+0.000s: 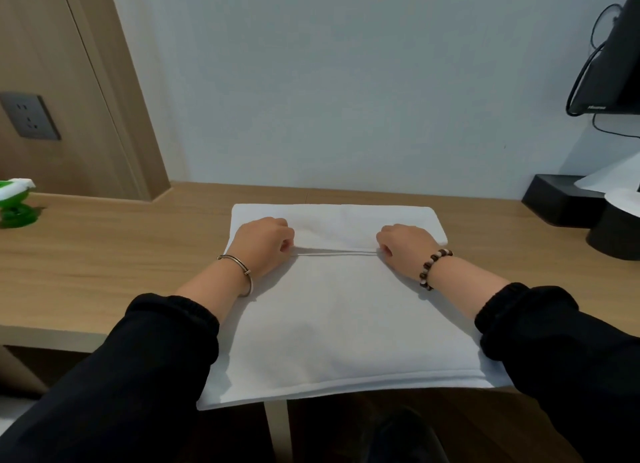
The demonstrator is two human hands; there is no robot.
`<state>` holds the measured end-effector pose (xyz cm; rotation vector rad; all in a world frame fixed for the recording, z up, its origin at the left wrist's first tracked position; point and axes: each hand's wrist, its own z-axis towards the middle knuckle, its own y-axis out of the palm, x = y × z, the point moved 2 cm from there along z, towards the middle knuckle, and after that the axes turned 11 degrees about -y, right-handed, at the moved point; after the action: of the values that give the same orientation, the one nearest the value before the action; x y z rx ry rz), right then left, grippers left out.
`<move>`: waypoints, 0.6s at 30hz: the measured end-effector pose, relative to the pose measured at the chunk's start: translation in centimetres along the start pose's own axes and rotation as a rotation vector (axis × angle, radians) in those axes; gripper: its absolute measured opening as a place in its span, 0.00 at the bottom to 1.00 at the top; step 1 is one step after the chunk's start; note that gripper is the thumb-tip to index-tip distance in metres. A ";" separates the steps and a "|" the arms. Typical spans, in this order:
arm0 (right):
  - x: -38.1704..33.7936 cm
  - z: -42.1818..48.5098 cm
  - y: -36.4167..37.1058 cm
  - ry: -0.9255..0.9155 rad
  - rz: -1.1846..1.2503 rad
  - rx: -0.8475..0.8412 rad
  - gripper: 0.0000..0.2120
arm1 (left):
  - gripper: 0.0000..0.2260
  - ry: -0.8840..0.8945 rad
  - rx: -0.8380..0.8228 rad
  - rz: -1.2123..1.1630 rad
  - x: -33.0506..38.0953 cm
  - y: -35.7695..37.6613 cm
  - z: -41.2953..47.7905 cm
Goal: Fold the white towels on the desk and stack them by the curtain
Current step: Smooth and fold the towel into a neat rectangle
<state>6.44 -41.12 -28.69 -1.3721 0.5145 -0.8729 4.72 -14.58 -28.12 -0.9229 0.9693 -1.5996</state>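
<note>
Both hands pinch a folded edge of the white towel [332, 317] — left hand [263, 246] at nine o'clock, right hand [405, 249] at three. The towel lies flat on the desk [121, 254].

Plain white towel [346, 306] on a light wood-grain desk [104, 254], black sleeves [138, 376], pale grey-blue wall [346, 81], brown wood-grain panel [69, 64], dark grey socket [29, 116], green-and-white object [15, 203], black box [561, 199], black monitor [616, 64] with black cable [578, 78], bracelet [433, 268] of dark brown and pale beads, gold-toned bangle [239, 265].
</note>
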 end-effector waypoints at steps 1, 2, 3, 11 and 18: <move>0.0 0.0 0.0 0.007 0.005 0.001 0.09 | 0.06 0.013 -0.017 0.019 0.0 0.0 -0.1; 0.0 0.0 0.0 0.010 0.010 0.003 0.09 | 0.07 0.017 -0.043 0.038 0.1 0.1 -0.2; -0.1 -0.1 0.0 0.009 0.015 0.007 0.09 | 0.07 0.013 -0.064 0.048 0.1 0.2 -0.3; 0.3 -1.0 -0.4 -0.135 -0.147 0.022 0.05 | 0.12 -0.024 -0.079 0.041 -0.1 0.8 -0.5; 3.6 -2.4 -0.8 0.080 0.070 -0.044 0.07 | 0.07 -0.025 -0.079 0.132 0.6 0.5 -0.5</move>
<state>6.56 -45.41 -27.68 -1.3547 0.6427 -0.8657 4.32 -15.21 -28.73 -0.9112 1.0604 -1.4443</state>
